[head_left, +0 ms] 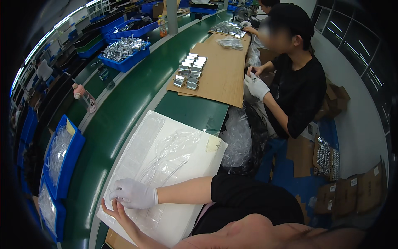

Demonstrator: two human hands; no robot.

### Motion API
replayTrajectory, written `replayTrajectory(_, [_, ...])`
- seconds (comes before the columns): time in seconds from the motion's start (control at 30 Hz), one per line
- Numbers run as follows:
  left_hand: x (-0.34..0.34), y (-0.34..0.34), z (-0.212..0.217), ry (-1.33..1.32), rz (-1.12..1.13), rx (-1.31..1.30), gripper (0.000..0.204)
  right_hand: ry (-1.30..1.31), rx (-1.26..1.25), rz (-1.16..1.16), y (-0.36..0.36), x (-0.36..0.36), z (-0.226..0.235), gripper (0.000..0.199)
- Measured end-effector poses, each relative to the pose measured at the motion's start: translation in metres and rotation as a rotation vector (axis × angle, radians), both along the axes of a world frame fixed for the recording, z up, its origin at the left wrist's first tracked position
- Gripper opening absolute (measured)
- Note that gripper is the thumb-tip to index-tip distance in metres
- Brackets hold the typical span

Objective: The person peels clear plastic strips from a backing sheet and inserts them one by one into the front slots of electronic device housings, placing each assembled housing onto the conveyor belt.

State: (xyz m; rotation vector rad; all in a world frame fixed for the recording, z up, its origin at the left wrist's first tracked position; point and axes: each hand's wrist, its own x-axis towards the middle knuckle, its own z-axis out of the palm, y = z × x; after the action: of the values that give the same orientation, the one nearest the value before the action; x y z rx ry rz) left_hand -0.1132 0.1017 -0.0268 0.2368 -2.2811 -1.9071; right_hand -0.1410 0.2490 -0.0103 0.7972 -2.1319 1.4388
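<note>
My right hand [133, 193], in a white glove, is over the near-left part of a white sheet [188, 207], with its fingers curled and pressed together. My bare left hand [120, 216] meets it from below, its thumb and fingers bent toward the gloved fingertips. Anything small pinched between the two hands is too hidden to make out. Clear plastic bags [174, 151] lie flat and crinkled on the sheet, partly under the gloved hand. A pale yellow paper label [214, 144] is at the sheet's right corner.
A green conveyor [128, 103] curves past on the left; blue bins [62, 166] of clear plastic line it. Bent metal pieces [192, 68] stand on cardboard [226, 70] ahead. A co-worker [298, 70] sits at right beside a bag of clear plastic [237, 137]. A pink-capped bottle [85, 97] stands beyond the conveyor.
</note>
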Motion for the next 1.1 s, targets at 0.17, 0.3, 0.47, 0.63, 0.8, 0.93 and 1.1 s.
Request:
replayTrajectory(0.17, [-0.013,-0.02,-0.019,0.022,-0.01,0.12,0.08,0.026,-0.003,-0.033,0.001,0.001,0.002,0.019])
replayTrajectory(0.3, [-0.018,-0.035,-0.03,0.055,-0.027,0.249,0.07,0.021,0.029,-0.019,0.006,0.001,0.005,0.022])
replayTrajectory(0.47, [-0.016,-0.029,-0.02,0.073,-0.004,0.247,0.063,0.001,0.028,0.041,0.007,0.002,0.005,0.026])
replayTrajectory(0.63, [-0.006,-0.013,-0.002,0.085,-0.013,0.233,0.068,0.001,-0.01,0.072,0.004,0.0,0.002,0.025])
replayTrajectory(0.8, [0.001,-0.006,0.007,0.052,-0.021,0.147,0.09,0.04,-0.002,0.072,0.002,-0.003,-0.001,0.028])
replayTrajectory(0.93, [0.007,-0.002,0.013,0.058,-0.093,0.121,0.089,-0.006,-0.005,0.084,0.001,-0.002,-0.002,0.032])
replayTrajectory(1.1, [0.01,0.0,0.017,0.046,-0.137,0.05,0.084,-0.094,-0.012,0.133,-0.004,-0.005,-0.013,0.038])
